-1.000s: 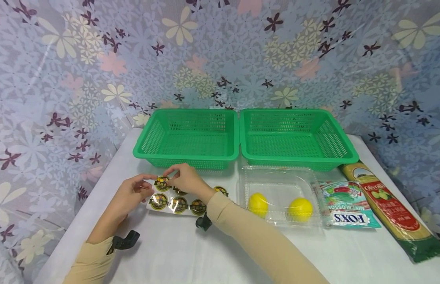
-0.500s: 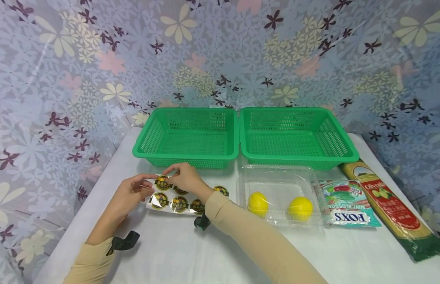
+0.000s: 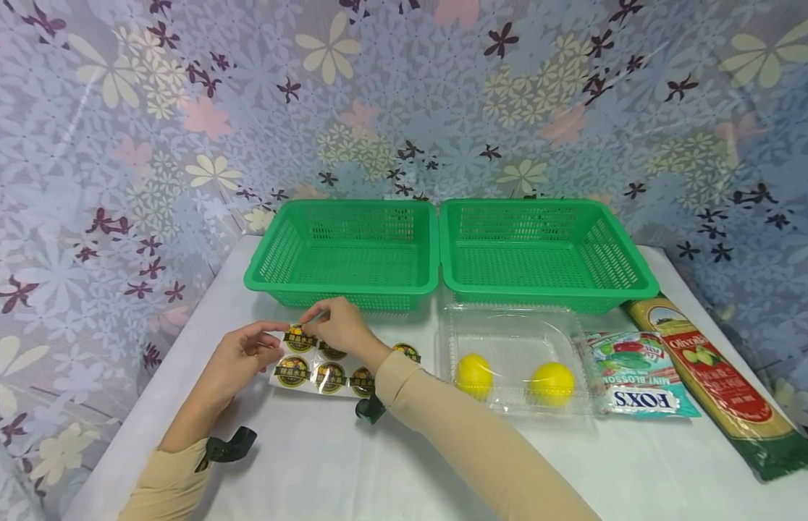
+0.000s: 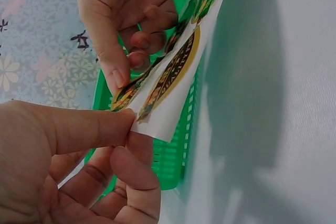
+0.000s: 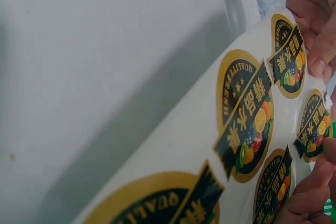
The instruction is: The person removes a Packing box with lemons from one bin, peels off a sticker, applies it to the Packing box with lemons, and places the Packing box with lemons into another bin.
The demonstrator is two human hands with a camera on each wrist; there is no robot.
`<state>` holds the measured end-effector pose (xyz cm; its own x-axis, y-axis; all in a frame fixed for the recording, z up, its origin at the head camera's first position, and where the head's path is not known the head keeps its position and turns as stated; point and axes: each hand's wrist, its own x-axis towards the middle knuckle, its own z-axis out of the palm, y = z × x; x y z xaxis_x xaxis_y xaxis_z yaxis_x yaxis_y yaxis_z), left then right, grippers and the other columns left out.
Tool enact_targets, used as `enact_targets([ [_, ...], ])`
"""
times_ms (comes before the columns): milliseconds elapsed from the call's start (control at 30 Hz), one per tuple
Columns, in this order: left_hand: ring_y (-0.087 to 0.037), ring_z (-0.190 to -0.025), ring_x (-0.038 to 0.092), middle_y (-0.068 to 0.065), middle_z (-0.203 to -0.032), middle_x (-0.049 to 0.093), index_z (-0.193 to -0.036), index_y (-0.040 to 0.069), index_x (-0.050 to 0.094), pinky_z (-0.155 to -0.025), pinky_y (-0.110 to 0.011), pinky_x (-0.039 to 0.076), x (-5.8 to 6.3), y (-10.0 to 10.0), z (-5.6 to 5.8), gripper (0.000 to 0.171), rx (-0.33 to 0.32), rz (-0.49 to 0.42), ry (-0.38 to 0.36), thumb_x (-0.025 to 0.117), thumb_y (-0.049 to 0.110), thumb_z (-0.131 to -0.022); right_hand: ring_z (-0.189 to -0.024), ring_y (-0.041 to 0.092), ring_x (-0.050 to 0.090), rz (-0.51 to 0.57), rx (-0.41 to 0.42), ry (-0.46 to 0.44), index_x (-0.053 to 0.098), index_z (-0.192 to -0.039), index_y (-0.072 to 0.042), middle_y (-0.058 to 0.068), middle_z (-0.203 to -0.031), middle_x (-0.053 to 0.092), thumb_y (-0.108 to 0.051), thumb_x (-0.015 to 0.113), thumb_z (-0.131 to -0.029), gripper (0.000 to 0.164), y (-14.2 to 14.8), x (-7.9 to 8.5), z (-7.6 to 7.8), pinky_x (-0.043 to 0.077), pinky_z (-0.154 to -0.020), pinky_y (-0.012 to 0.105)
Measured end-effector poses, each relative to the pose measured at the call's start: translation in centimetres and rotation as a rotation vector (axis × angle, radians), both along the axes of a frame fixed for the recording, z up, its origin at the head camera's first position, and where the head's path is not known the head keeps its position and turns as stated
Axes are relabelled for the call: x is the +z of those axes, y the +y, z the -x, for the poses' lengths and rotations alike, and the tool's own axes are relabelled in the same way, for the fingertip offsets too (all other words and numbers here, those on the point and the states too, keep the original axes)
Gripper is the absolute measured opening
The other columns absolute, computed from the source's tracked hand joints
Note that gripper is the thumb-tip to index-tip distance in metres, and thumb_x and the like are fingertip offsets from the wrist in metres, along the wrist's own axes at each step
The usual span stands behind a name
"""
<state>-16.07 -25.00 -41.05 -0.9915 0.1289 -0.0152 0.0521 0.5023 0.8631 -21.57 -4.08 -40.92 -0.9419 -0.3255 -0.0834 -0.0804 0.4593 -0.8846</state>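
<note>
Sheet point(image 5: 198, 142), near worktop's point(image 3: 306, 463) left edge: left hand point(image 3: 237, 359) and right hand point(image 3: 342, 329) are still pinching it, grips closed, seemingly freeing no sticker point(image 3: 298, 341).

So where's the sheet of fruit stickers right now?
In the head view, the sheet of fruit stickers is left of centre, in front of the left green basket, with the left hand and right hand at its back left corner.

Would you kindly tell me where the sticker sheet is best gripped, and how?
Probably pinch the sheet by its left edge, coming from the left, as the left hand does: it is thin and held off the table, so both faces can be reached.
</note>
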Motion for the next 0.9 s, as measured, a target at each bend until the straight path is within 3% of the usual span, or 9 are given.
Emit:
enact_targets([
  [467,-0.01,-0.076,0.066,-0.012,-0.1,0.071,-0.135,-0.001,0.069,-0.063,-0.027,0.053,-0.4,0.1,0.3,0.038,0.01,-0.007,-0.014,0.071,-0.002,-0.097,-0.072,0.01,0.057,0.014,0.004,-0.001,0.084,-0.103,-0.018,-0.003,-0.086,0.072,-0.022,0.078,-0.099,0.008,0.5,0.4,-0.3,0.044,-0.062,0.023],
  [900,-0.011,-0.075,0.065,-0.008,-0.096,0.072,-0.134,-0.004,0.069,-0.063,-0.026,0.054,-0.6,-0.1,0.4,0.037,0.014,-0.016,-0.029,0.07,-0.002,-0.097,-0.066,0.009,0.051,0.021,0.058,0.017,0.083,-0.105,-0.016,-0.003,-0.08,0.067,-0.021,0.077,-0.1,0.009,0.8,1.2,-0.5,0.042,-0.058,0.022],
])
